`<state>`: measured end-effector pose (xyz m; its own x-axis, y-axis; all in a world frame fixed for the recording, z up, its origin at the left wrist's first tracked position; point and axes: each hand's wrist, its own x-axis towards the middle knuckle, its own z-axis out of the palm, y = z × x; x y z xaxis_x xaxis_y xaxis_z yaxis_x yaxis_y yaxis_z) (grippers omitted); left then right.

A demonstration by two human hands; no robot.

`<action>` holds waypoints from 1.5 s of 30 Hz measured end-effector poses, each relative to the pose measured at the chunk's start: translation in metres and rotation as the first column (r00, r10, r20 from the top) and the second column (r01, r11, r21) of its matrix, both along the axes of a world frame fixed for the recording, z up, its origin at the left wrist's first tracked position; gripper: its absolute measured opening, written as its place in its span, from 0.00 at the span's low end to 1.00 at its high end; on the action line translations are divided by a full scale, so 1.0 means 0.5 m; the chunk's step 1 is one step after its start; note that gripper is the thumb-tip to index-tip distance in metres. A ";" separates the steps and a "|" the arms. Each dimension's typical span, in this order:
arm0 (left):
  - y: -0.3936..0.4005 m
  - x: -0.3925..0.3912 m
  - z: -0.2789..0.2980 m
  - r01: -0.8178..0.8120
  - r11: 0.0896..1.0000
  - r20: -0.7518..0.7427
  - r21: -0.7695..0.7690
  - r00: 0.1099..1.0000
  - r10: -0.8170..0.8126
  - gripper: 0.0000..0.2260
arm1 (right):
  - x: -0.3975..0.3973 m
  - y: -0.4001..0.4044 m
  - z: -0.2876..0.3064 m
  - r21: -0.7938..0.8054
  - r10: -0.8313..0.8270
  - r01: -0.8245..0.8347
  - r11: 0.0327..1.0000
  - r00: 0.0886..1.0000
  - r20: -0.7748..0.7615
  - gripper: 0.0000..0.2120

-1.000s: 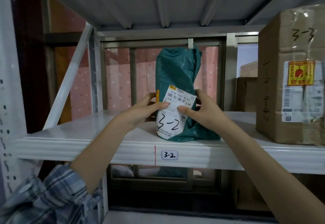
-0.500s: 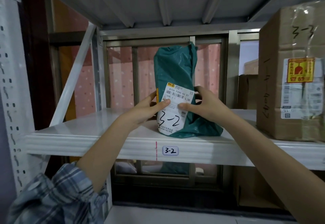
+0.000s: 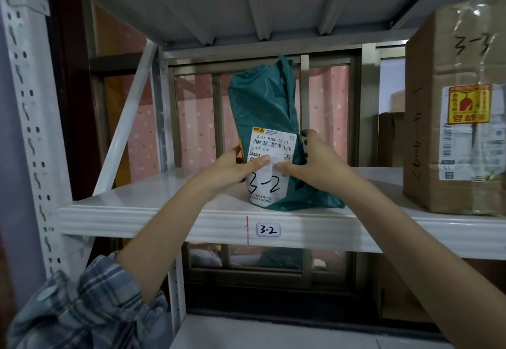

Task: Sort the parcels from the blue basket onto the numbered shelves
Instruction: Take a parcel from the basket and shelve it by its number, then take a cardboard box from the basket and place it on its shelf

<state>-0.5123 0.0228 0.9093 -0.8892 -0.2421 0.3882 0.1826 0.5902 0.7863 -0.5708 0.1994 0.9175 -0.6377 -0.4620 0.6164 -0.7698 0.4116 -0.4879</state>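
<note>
A teal plastic mailer parcel (image 3: 264,118) stands upright on the white metal shelf (image 3: 153,206), directly above the small shelf tag reading "3-2" (image 3: 268,229) on the shelf's front lip. Its white shipping label (image 3: 269,162) faces the camera, with "3-2" handwritten across the lower half; the middle of the label is covered by both thumbs, and the small print is too fine to read.

The left hand (image 3: 232,169) grips the parcel's left edge, thumb pressed across the label, its fingers hidden behind the bag. The right hand (image 3: 315,162) holds the right edge, thumb on the label and fingers curled round the side, so both hands clasp the parcel.

To the right of the parcel, well apart, a taped cardboard box (image 3: 454,113) marked "3-3" sits on the same shelf, cut off by the picture's edge. Left of the parcel rises a perforated shelf upright (image 3: 30,129). A plaid sleeve (image 3: 82,313) shows below the left forearm.
</note>
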 end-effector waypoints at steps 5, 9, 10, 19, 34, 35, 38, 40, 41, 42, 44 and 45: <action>-0.013 0.019 0.005 -0.032 0.999 0.027 -0.017 0.999 0.033 0.45 | 0.008 0.011 0.001 0.002 -0.072 0.072 0.997 0.997 -0.024 0.41; -0.021 0.032 0.000 -0.096 0.995 0.059 -0.019 0.994 0.097 0.59 | 0.036 0.023 -0.001 -0.065 -0.164 0.153 0.986 0.961 -0.224 0.39; -0.012 0.044 0.001 -0.112 0.994 0.066 -0.021 0.991 0.113 0.58 | 0.046 0.024 -0.002 -0.095 -0.182 0.160 0.982 0.938 -0.294 0.36; 0.009 0.196 -0.066 -0.423 0.829 -0.251 -0.365 0.903 0.350 0.29 | 0.142 -0.048 -0.088 0.138 0.201 -0.152 0.979 0.848 -0.490 0.26; -0.036 0.494 -0.295 -0.385 0.175 -0.015 -0.906 0.441 0.897 0.20 | 0.378 -0.288 -0.328 0.653 0.601 -0.233 0.721 0.679 -0.421 0.24; -0.037 0.520 -0.318 -0.368 0.184 0.034 -0.911 0.378 0.925 0.21 | 0.399 -0.305 -0.351 0.687 0.636 -0.249 0.683 0.666 -0.390 0.25; -0.050 0.602 -0.420 -0.378 0.278 0.197 -0.883 0.238 0.951 0.23 | 0.468 -0.351 -0.433 0.803 0.716 -0.262 0.536 0.645 -0.267 0.25; -0.050 0.669 -0.498 -0.407 0.345 0.304 -0.845 0.165 0.938 0.23 | 0.514 -0.376 -0.504 0.859 0.764 -0.296 0.417 0.626 -0.155 0.26; -0.047 0.705 -0.539 -0.423 0.390 0.372 -0.818 0.128 0.919 0.22 | 0.536 -0.386 -0.545 0.882 0.782 -0.310 0.355 0.616 -0.098 0.27; -0.042 0.741 -0.581 -0.448 0.437 0.446 -0.780 0.091 0.890 0.22 | 0.558 -0.392 -0.587 0.901 0.795 -0.320 0.293 0.605 -0.044 0.27; -0.028 0.813 -0.674 -0.492 0.507 0.577 -0.707 0.012 0.817 0.22 | 0.600 -0.391 -0.677 0.931 0.797 -0.317 0.179 0.601 0.052 0.29; -0.018 0.846 -0.721 -0.498 0.524 0.622 -0.691 -0.039 0.782 0.22 | 0.618 -0.387 -0.724 0.946 0.790 -0.299 0.125 0.606 0.088 0.30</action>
